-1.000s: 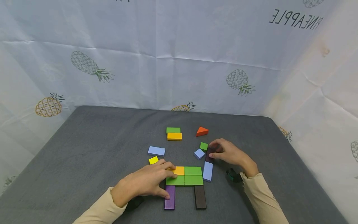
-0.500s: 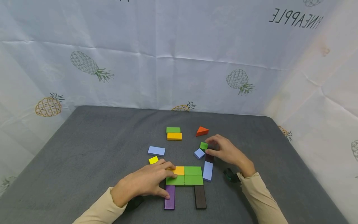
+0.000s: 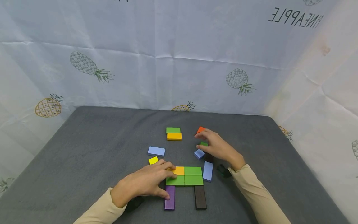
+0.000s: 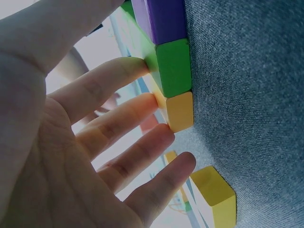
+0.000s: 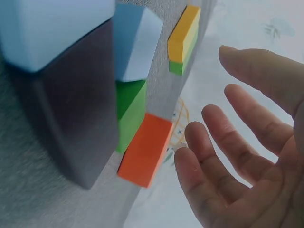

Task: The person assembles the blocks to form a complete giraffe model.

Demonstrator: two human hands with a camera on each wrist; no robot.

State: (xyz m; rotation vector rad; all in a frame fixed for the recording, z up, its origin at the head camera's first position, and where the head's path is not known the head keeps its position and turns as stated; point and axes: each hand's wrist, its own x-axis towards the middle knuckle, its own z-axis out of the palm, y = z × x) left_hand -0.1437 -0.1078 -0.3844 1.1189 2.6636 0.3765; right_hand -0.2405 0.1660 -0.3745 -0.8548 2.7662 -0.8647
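Observation:
My left hand [image 3: 146, 181] rests with spread, fairly straight fingers on an orange block [image 3: 179, 170] and a green block [image 3: 175, 181], its thumb on the upright-lying purple block [image 3: 170, 203]. Two more green blocks [image 3: 193, 170] adjoin these on the right, with a dark brown block [image 3: 200, 199] below. My right hand [image 3: 219, 148] hovers with nothing in its parted fingers, over a small green block [image 3: 204, 144] and short of the red-orange triangular block [image 3: 200, 129]. In the right wrist view the red-orange block [image 5: 146, 149] lies beyond the fingertips.
A small blue block [image 3: 199, 154] and a longer blue block [image 3: 208, 171] lie by the right hand, a dark block [image 5: 71, 95] between them. Another blue block [image 3: 156, 151] and a yellow one [image 3: 153, 160] lie left. Green [image 3: 173, 129] and orange-yellow [image 3: 174, 136] blocks lie farther back.
My right hand has moved away from the dark block, forward and to the left, past the small green block toward the red-orange triangular block. My left hand has stayed in place.

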